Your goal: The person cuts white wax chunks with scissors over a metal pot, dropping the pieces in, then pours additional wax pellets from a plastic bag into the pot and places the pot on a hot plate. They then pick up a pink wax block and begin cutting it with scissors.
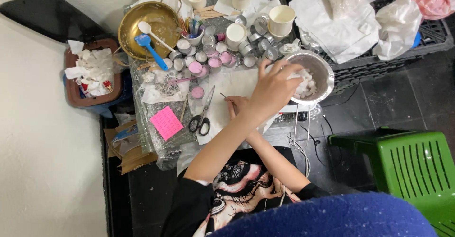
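My left hand [275, 86] reaches across to a round metal bowl [325, 71] filled with white wax-like chunks [307, 87]. Its fingers curl down onto the chunks at the bowl's near rim, and I cannot see whether they grip any. My right hand [238, 106] lies mostly under the left forearm on a white paper sheet [227, 80]. It pinches a thin dark stick [226, 97] that points up and left. Black-handled scissors [202, 116] lie just left of it.
Several small tins with pink or white filling [208, 59] crowd the table's middle. Also here: a brass bowl [163, 23] with a white spoon and a blue spatula [149, 47], paper cups [280, 19], a pink note [167, 122], a brown bin [90, 73] at left and a green stool [417, 166] at right.
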